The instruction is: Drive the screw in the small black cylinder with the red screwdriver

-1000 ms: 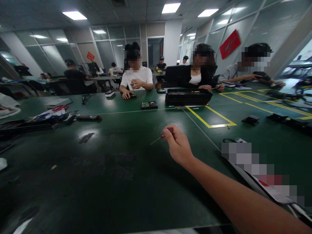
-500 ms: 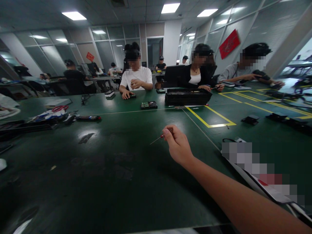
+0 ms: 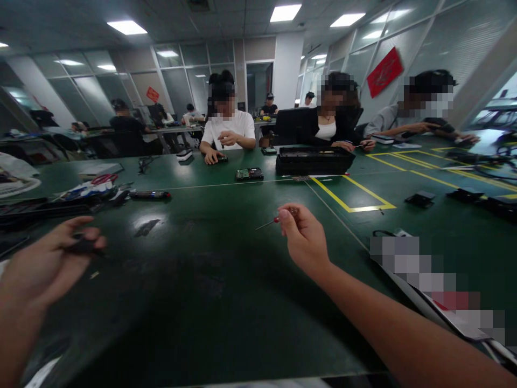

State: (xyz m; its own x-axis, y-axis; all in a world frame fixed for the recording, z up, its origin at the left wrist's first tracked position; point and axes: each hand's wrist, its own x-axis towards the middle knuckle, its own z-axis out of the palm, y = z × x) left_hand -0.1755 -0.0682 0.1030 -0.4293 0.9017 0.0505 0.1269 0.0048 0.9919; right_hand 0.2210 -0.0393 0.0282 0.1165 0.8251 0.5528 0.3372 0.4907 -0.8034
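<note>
My right hand [image 3: 305, 237] is closed around a small screwdriver [image 3: 276, 220], above the green table [image 3: 226, 323]. The screwdriver's thin metal shaft points left, a red collar shows near the fingers, and most of its handle is inside my grip. On the left side, my left hand [image 3: 52, 264] is over the table, its fingers curled about a small dark object [image 3: 81, 246]. Motion blurs that object, so its kind cannot be made out. A gap of bare tabletop lies between my two hands.
Across the table sit a hard drive [image 3: 249, 173] and a long black tray [image 3: 315, 160]. Several people work opposite, one in a white shirt [image 3: 238, 132]. A marker-like cylinder [image 3: 150, 195] lies by a cluttered pile at left. Yellow tape [image 3: 371, 207] marks the right side.
My left hand has come into view from the left, with the dark object in it. My right hand appears slightly further right, still gripping the screwdriver; the whole view has shifted a little too.
</note>
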